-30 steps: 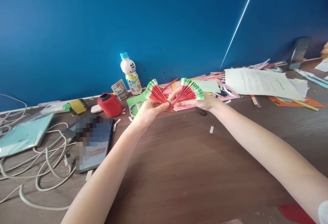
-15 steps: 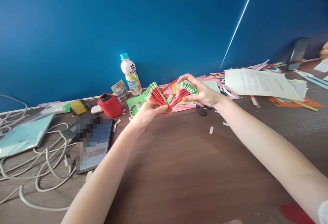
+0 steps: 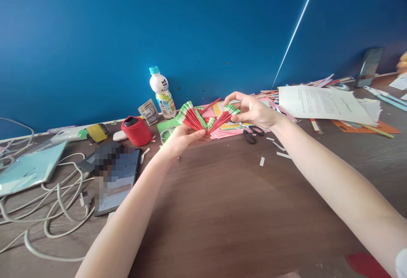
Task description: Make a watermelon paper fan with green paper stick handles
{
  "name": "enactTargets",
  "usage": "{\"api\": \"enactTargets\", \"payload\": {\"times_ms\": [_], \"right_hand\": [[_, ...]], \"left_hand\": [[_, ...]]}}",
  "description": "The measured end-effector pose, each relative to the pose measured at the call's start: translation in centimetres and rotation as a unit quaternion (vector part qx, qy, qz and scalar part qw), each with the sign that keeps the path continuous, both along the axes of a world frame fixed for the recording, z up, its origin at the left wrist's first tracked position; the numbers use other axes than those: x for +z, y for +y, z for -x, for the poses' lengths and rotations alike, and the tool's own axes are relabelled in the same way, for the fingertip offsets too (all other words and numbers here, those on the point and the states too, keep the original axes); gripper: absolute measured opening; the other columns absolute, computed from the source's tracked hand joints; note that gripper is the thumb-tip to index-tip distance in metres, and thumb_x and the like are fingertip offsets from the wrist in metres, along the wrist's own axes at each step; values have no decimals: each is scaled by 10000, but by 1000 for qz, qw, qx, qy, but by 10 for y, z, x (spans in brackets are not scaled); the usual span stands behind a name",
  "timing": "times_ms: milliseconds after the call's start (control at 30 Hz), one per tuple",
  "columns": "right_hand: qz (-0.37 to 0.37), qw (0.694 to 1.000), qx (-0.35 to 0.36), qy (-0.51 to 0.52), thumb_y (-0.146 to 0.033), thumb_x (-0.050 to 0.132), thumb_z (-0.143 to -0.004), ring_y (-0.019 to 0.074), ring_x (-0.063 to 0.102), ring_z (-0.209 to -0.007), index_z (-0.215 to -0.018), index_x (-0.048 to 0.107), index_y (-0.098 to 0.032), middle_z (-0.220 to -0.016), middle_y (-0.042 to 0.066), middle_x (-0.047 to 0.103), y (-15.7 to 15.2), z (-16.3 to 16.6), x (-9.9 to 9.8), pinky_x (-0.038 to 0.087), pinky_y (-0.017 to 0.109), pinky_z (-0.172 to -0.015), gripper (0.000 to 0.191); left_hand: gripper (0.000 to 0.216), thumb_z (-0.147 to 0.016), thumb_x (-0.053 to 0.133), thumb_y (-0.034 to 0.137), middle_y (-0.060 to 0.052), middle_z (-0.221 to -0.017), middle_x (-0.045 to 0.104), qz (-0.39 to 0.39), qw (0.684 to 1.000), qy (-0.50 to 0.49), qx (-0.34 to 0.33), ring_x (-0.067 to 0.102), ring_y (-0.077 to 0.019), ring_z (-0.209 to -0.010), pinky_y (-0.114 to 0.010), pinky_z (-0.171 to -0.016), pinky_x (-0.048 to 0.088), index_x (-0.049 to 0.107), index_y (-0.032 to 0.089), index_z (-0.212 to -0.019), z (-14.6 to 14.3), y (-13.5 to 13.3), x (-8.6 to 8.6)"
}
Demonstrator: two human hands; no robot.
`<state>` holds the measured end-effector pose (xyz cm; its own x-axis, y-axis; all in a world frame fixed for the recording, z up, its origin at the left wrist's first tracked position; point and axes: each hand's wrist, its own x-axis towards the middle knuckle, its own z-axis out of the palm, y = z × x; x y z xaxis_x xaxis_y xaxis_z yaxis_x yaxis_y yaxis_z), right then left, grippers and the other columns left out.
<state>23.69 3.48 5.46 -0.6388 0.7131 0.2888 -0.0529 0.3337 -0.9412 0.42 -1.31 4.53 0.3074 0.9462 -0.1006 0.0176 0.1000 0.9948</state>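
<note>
Both hands (left point(image 3: 181, 138), right point(image 3: 254, 110)) pinch a pleated paper fan point(image 3: 206, 119); no writing legible.

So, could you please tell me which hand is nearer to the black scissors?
Right. The right hand is just above the scissors; the left hand is further left, holding the paper fan.

A home craft desk: wooden tabletop point(image 3: 222, 201) strewn with coloured paper scraps point(image 3: 270, 99), scissors point(image 3: 252, 133), cables point(image 3: 54, 210).

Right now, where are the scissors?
Head view, right of centre: scissors lie on the table just below the right hand, beside the pink paper scraps.
</note>
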Motion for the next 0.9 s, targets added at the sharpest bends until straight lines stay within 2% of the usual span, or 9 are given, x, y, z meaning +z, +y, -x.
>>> {"api": "enactTargets", "payload": {"times_ms": [100, 167, 267, 367, 633, 900], "right_hand": [[-44, 999, -28, 3, -228, 736, -662, 117, 557, -768, -857, 552, -197, -890, 14, 588, 1, 0, 1, 448, 233, -608, 270], [-59, 997, -47, -3, -241, 746, -645, 110, 547, -736, -800, 571, -185, -840, 7, 586, 1, 0, 3, 442, 233, -595, 240], [-60, 995, -75, -32, -262, 757, -625, 98, 531, -660, -769, 591, -175, -725, -10, 573, -2, 0, 7, 427, 231, -560, 236], [-65, 993, -87, -57, -274, 759, -616, 104, 546, -656, -762, 604, -170, -732, 0, 595, -5, 0, 10, 436, 241, -563, 238], [-49, 995, -42, -81, -239, 730, -647, 132, 600, -819, -841, 634, -184, -886, 20, 643, -8, 0, 12, 501, 282, -714, 224], [-46, 996, -18, -77, -225, 730, -648, 135, 619, -783, -788, 650, -170, -823, 14, 658, -7, -1, 10, 522, 294, -706, 170]], "left_hand": [[322, -588, 769, 339, -92, -802, 714, 0, 1000, 7, -18, 670, -192, -776, -345, -814, 533, 667, 106, -786, 2, 1, -2], [320, -591, 767, 337, -92, -790, 712, 1, 1000, 9, -23, 670, -193, -766, -349, -808, 534, 665, 106, -788, 3, 2, -4], [315, -612, 754, 339, -99, -788, 711, -1, 999, 10, -33, 671, -195, -769, -343, -798, 534, 664, 100, -796, 5, 4, -5], [294, -629, 740, 330, -98, -776, 710, -8, 998, 29, -50, 674, -195, -749, -333, -767, 539, 661, 99, -794, 5, 5, -5], [180, -640, 716, 256, -80, -721, 703, -14, 992, 93, -88, 669, -180, -676, -307, -683, 547, 657, 113, -730, 1, 0, -3], [143, -662, 698, 224, -97, -735, 705, -10, 989, 105, -105, 673, -200, -687, -335, -700, 540, 659, 107, -733, -3, -2, 0]]}}
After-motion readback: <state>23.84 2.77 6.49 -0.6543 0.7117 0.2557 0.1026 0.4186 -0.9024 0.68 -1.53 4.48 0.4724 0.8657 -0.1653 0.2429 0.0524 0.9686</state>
